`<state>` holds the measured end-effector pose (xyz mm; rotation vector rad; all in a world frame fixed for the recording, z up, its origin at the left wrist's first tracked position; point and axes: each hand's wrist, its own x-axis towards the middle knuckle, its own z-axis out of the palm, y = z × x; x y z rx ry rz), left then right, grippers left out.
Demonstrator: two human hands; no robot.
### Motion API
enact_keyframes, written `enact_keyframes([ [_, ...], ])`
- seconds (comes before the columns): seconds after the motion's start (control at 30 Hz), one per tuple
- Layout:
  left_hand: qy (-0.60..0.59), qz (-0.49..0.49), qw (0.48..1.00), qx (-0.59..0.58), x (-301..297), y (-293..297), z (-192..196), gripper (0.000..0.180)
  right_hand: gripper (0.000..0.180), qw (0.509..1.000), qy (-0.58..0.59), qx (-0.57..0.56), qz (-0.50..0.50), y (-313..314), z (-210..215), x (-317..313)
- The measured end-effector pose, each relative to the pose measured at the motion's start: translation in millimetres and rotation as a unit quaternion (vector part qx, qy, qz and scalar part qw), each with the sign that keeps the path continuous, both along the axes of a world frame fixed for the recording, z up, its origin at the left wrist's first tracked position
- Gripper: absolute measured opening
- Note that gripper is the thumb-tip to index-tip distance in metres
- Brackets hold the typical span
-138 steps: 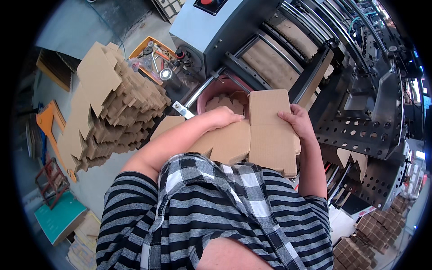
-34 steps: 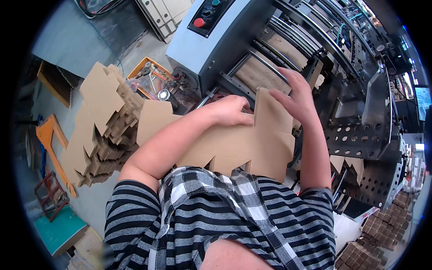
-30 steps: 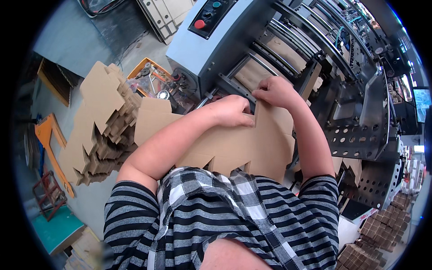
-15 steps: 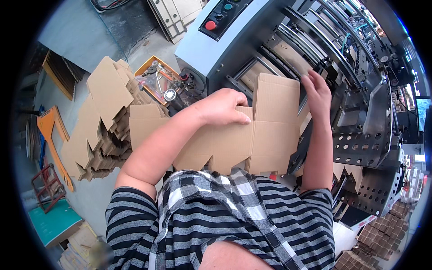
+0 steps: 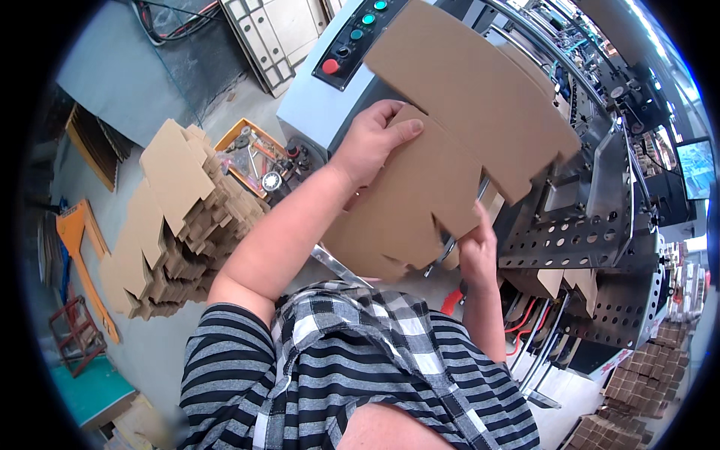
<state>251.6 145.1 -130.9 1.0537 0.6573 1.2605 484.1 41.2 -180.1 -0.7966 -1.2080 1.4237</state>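
Observation:
A flat brown cardboard box blank [image 5: 442, 161], with flaps and notches cut along its edges, is held up tilted in front of me. My left hand [image 5: 375, 139] grips its upper left edge beside a slot, thumb on the near face and fingers behind. By its lower right edge is my right hand [image 5: 480, 247], one finger stretched upward and the others loosely bent, partly behind the cardboard. It touches or nearly touches that edge without a visible grip.
A stack of cardboard blanks [image 5: 169, 225] stands on the left, next to a yellow tool bin [image 5: 251, 124]. The machine [image 5: 585, 217] fills the right, its button panel [image 5: 352, 45] ahead. An orange pallet jack [image 5: 86, 255] and small brown boxes [image 5: 649, 367] lie farther off.
The cardboard blank has been lifted and turned clockwise, so its large panel now covers part of the machine. My left hand rose slightly, while my right hand came down to the lower edge.

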Motion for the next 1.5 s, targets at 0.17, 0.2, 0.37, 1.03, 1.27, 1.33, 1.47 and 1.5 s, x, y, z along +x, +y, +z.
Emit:
enact_keyframes([
  [0.17,-0.050,0.031,0.998,-0.020,19,-19,-20,0.052,0.033,0.933,-0.312,0.112,-0.138,17,71,-23],
  [0.2,-0.027,0.006,0.999,-0.030,20,-22,-28,0.053,0.029,0.903,-0.348,0.182,-0.172,19,75,-19],
  [0.37,-0.034,-0.147,0.982,-0.114,15,-42,-72,0.062,0.023,0.877,-0.446,0.138,-0.110,22,97,-12],
  [1.03,-0.055,-0.113,0.992,-0.002,-12,-45,-36,0.063,0.026,0.993,-0.096,0.031,-0.059,38,47,32],
  [1.27,0.122,-0.001,0.988,0.092,8,-63,-1,0.036,0.039,0.999,0.047,-0.013,-0.001,43,-12,17],
  [1.33,0.198,0.017,0.970,0.139,10,-68,11,0.037,0.040,0.997,0.067,-0.015,0.038,43,-23,19],
  [1.47,0.294,0.044,0.937,0.184,18,-78,23,0.037,0.042,0.990,0.126,-0.033,0.059,50,-40,17],
  [1.5,0.315,0.046,0.930,0.184,20,-79,23,0.037,0.043,0.989,0.134,-0.035,0.054,50,-40,15],
])
